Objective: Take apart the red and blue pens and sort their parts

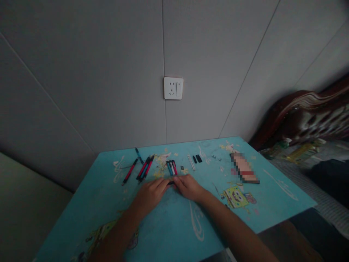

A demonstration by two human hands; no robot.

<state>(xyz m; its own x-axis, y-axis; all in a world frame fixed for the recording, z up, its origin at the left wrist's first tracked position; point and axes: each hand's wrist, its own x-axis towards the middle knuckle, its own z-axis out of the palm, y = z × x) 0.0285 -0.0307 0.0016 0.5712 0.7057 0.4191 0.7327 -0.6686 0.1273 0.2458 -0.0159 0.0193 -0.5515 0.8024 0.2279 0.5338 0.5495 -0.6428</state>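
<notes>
My left hand (pixel 154 192) and my right hand (pixel 188 187) meet at the middle of the table, fingers closed. Between their fingertips shows a short black pen part (pixel 171 182), mostly hidden by the fingers. Just beyond it lie several coloured pen barrels (pixel 171 167), teal, white and red, side by side. To their right are small dark pieces (pixel 182 168), thin white pen refills (pixel 191 162) and black grip-like pieces (pixel 199 158). Left of the barrels rests a bunch of red and blue pens (pixel 145 169), with a red pen (pixel 130 171) apart from it.
The table (pixel 245 218) has a turquoise cartoon-printed cover and stands against a grey panelled wall (pixel 122 72) with a white socket (pixel 173 88). A pixelated flat object (pixel 244 169) lies at right. Beyond the right edge are bottles (pixel 305 151) and a dark headboard (pixel 289 105).
</notes>
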